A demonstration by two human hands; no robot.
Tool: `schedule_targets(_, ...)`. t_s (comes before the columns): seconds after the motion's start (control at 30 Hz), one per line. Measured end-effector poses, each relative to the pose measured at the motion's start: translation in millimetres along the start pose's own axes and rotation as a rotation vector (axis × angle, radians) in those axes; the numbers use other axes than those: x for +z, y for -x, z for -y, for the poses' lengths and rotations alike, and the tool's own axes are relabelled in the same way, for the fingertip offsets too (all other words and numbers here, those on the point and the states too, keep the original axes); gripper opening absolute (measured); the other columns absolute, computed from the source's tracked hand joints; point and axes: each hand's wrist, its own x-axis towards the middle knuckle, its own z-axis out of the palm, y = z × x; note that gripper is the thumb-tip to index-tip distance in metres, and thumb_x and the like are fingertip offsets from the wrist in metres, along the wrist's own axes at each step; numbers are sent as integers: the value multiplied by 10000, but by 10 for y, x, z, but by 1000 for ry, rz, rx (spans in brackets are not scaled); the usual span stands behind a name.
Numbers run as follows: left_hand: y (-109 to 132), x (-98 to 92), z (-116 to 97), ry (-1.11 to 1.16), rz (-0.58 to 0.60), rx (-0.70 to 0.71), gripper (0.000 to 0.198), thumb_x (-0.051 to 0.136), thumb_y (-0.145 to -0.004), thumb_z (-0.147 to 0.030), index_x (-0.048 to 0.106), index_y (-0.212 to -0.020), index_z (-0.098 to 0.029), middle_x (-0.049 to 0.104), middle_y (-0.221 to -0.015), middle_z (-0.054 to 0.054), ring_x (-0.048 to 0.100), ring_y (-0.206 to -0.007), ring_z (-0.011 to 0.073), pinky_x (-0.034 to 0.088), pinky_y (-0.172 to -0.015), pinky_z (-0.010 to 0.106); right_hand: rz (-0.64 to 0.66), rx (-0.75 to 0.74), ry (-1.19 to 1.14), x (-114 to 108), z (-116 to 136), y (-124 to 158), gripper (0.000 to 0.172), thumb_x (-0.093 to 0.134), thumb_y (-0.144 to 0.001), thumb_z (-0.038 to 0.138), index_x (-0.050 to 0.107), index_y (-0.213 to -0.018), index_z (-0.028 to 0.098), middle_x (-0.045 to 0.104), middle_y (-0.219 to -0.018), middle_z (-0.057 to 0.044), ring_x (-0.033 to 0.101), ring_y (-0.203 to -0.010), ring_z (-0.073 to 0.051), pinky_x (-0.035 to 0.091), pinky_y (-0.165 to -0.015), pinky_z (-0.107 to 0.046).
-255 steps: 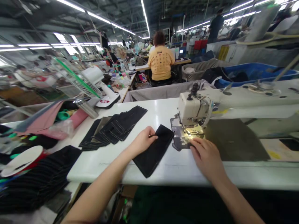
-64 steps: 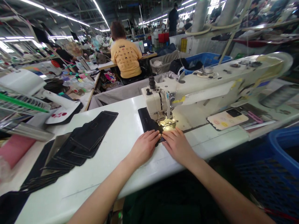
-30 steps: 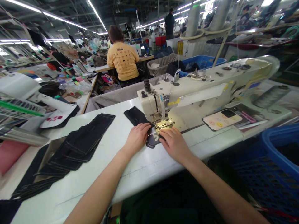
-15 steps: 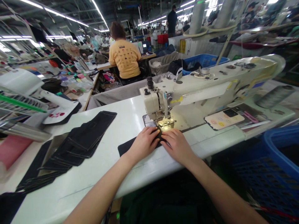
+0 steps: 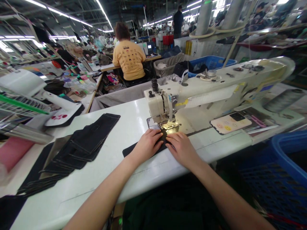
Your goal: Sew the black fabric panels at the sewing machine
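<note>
A dark fabric piece (image 5: 129, 149) lies on the white table at the front of a sewing machine (image 5: 157, 107), its far end by the lit presser foot (image 5: 170, 126). My left hand (image 5: 148, 143) rests over its middle, fingers and thumb closed on the cloth close to the foot. My right hand (image 5: 179, 147) holds the right edge of the same piece, with its fingertips bunched just below the foot. Both hands cover much of the fabric. The needle point cannot be made out.
Overlapping dark fabric pieces (image 5: 88, 137) lie to the left, near a white fan (image 5: 21, 83). A phone (image 5: 230, 123) and a thread cone (image 5: 283, 97) are at the right. A blue basket (image 5: 275, 166) stands below the table's right edge. A person in yellow (image 5: 129, 59) sits ahead.
The fabric piece's left end has shifted slightly right, toward the machine. Both hands stay on it beside the presser foot, almost in the same place.
</note>
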Motion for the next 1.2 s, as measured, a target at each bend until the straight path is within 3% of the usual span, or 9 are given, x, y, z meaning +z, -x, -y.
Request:
schedule_targets(0.37, -27, -32, 54, -23, 31, 18, 296, 572, -966, -249, 669, -1227, -150, 657, -1276, 130, 596, -1122, 263, 521, -1009, 456, 42, -11, 29, -1, -9, -10, 261, 560, -983, 270, 677, -1186, 156, 696, -1196, -122, 589, -1086, -284, 470, -991, -504)
schedule_targets(0.57, 119, -39, -200, -70, 80, 80, 267, 505, -990, -198, 680, -1186, -153, 679, -1245, 128, 617, -1118, 258, 555, -954, 442, 69, -68, 28, -90, -26, 77, 233, 547, -991, 247, 684, -1167, 179, 707, -1192, -98, 592, -1092, -270, 458, -1016, -495)
schedule_targets(0.73, 289, -16, -354, -107, 78, 101, 317, 490, -1007, -248, 631, -1279, -165, 651, -1335, 111, 598, -1211, 279, 542, -995, 459, 77, -99, 37, -134, -43, 120, 250, 547, -992, 247, 675, -1191, 167, 701, -1208, -104, 589, -1100, -268, 459, -1017, -486)
schedule_targets(1.2, 91, -13, 7, -102, 67, 80, 345, 490, -1014, -301, 641, -1295, -170, 654, -1314, 115, 591, -1215, 264, 525, -1010, 449, 100, -61, 116, 2, -115, -139, 254, 595, -961, 250, 655, -1198, 180, 663, -1185, -124, 568, -1100, -289, 448, -1003, -502)
